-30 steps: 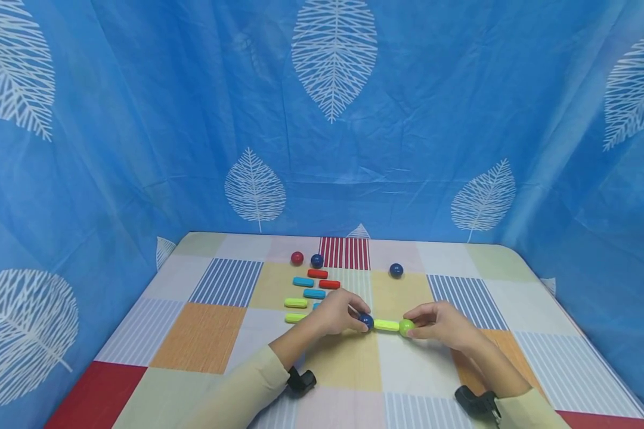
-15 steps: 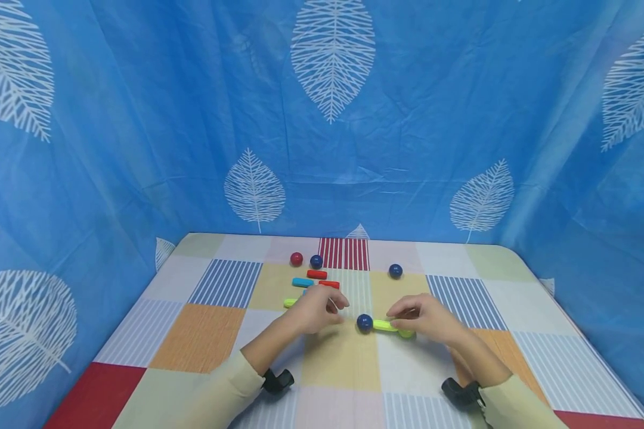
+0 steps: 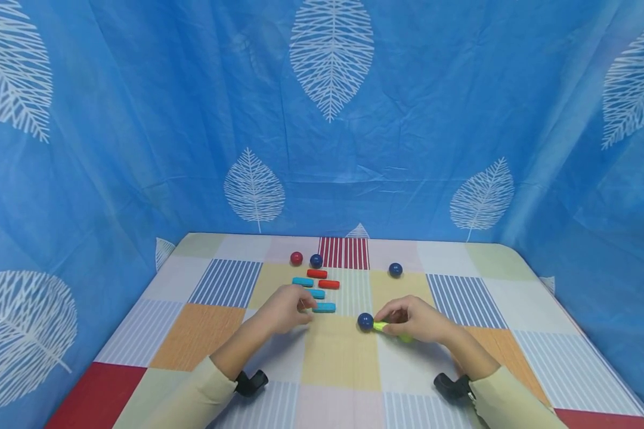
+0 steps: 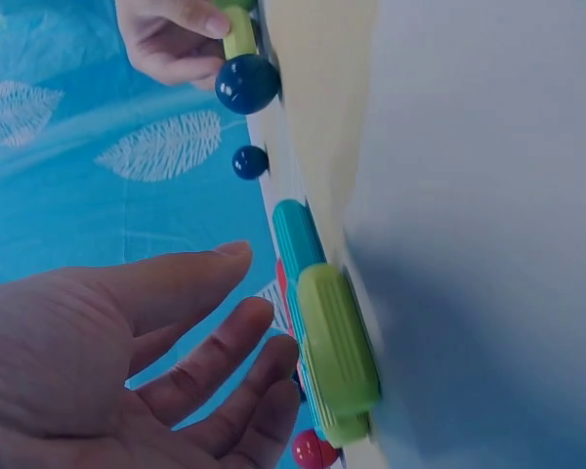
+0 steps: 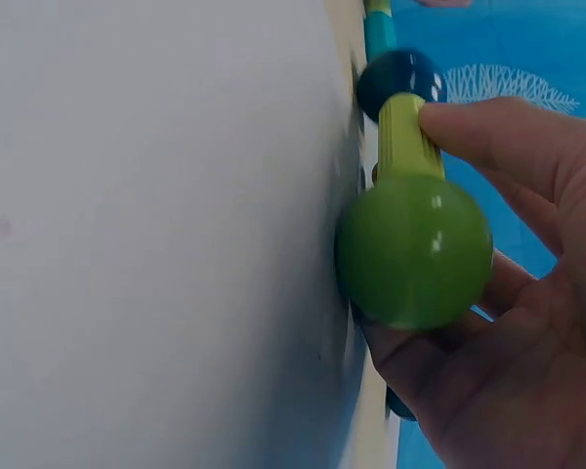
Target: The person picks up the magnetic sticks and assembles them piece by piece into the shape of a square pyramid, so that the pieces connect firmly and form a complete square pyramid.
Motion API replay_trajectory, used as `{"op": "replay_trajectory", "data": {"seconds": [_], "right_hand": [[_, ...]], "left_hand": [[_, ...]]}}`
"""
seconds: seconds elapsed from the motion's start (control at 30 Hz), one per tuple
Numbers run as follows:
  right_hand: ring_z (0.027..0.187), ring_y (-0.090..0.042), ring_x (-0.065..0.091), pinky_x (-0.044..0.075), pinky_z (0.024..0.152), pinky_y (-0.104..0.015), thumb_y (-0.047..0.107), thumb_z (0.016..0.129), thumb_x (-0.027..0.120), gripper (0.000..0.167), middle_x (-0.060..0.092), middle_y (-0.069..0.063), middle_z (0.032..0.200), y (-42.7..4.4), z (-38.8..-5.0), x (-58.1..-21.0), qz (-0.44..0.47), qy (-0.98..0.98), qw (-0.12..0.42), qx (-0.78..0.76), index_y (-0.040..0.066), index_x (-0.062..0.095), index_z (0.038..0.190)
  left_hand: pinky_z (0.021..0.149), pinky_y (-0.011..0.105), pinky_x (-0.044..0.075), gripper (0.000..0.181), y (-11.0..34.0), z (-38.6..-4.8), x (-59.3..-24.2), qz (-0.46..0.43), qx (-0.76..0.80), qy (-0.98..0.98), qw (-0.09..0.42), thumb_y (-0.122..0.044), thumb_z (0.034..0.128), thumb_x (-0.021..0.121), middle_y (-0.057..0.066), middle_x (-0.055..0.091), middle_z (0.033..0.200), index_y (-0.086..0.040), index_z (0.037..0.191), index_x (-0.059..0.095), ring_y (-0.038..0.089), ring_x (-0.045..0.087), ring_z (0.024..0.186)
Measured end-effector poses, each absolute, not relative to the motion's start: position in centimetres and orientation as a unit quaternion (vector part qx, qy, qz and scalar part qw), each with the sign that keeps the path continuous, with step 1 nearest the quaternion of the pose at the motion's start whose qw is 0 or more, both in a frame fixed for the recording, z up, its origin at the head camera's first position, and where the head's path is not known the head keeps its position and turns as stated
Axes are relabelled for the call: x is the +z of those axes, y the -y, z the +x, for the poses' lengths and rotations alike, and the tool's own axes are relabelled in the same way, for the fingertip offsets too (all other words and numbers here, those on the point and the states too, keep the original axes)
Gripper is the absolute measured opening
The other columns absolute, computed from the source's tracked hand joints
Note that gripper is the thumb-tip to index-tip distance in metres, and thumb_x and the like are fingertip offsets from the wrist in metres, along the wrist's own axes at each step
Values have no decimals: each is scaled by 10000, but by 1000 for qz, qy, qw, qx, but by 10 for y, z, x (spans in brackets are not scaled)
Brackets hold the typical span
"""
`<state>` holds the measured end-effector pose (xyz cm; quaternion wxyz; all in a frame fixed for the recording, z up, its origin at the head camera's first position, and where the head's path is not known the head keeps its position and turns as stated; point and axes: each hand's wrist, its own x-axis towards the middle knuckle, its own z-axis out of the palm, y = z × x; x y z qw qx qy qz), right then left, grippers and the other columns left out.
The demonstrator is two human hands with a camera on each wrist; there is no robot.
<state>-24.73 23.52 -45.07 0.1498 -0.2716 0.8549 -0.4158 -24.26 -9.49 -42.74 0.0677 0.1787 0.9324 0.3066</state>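
Note:
My right hand (image 3: 420, 319) pinches a yellow-green rod (image 5: 407, 137) between thumb and fingers. The rod links a dark blue ball (image 3: 365, 322) to a green ball (image 5: 415, 252), which the hand mostly covers in the head view. This joined piece lies at the tabletop. My left hand (image 3: 285, 307), fingers loosely bent, hovers beside two yellow-green rods (image 4: 337, 337) without gripping them; it hides these rods in the head view. Just past its fingertips lies a light blue rod (image 3: 324, 307).
More light blue rods (image 3: 303, 282) and two red rods (image 3: 329, 285) lie beyond the left hand. Farther back sit a red ball (image 3: 296, 258) and a dark blue ball (image 3: 316, 261). Another blue ball (image 3: 395, 270) is at back right. A blue curtain (image 3: 408, 119) surrounds the patchwork-covered table (image 3: 343, 357).
My left hand has let go of the blue ball and moved left to the loose rods. My right hand has shifted its hold from the green ball to the yellow-green rod.

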Motion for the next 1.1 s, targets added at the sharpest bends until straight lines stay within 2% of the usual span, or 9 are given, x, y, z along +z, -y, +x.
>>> {"op": "replay_trajectory", "data": {"seconds": [0.1,0.3,0.57,0.67,0.8,0.9,1.0,1.1], "right_hand": [[709,-86,561,492,617,-222,136,919,747,168,737,-26,943,-235,-246,-450,-260,-865,148,-404,168,782,1080],[742,-91,569,491,647,-226,158,937,725,171,748,-16,1024,-240,-240,-450,-239,-874,143,-399,152,782,1097],[751,-91,566,492,662,-240,158,945,712,208,728,-43,1035,-246,-236,-451,-210,-878,145,-406,142,773,1143],[802,-115,590,505,679,-242,172,937,725,233,725,-77,1081,-247,-235,-451,-197,-875,150,-416,128,765,1163],[991,-199,650,547,799,-280,176,908,768,293,705,-123,1216,-250,-235,-453,-183,-865,159,-440,88,747,1187],[1072,-230,651,544,874,-332,181,870,809,343,697,-123,1215,-252,-236,-454,-170,-861,162,-451,81,742,1191],[1078,-222,647,538,883,-357,183,836,836,373,701,-98,1182,-252,-235,-454,-154,-862,162,-455,91,746,1186],[1027,-211,645,546,816,-338,176,817,851,393,692,-96,1136,-251,-233,-453,-138,-859,165,-464,86,745,1184]], "left_hand": [[867,361,607,189,100,-242,-428,163,301,-937,70,-102,850,832,10,744,1013,-125,1030,781,190,662,949],[892,369,601,210,107,-242,-431,151,286,-944,70,-96,836,843,2,715,993,-118,1036,781,167,632,907],[911,388,599,225,111,-243,-436,146,278,-946,80,-51,832,834,-4,721,992,-120,1042,792,151,613,878],[908,386,597,234,112,-243,-436,150,272,-947,83,-42,821,840,-9,719,975,-122,1036,795,151,597,860],[906,380,596,252,112,-244,-436,148,273,-946,89,-34,815,843,-12,716,971,-127,1044,796,150,587,852],[898,381,599,262,113,-245,-436,153,279,-944,90,-17,808,843,-6,718,971,-120,1045,794,155,591,855],[891,382,599,271,114,-245,-435,159,282,-942,90,-2,801,844,-1,718,965,-112,1043,793,158,591,854],[882,373,598,274,116,-246,-435,163,285,-940,89,0,795,849,-6,713,953,-115,1037,794,156,589,845]]}}
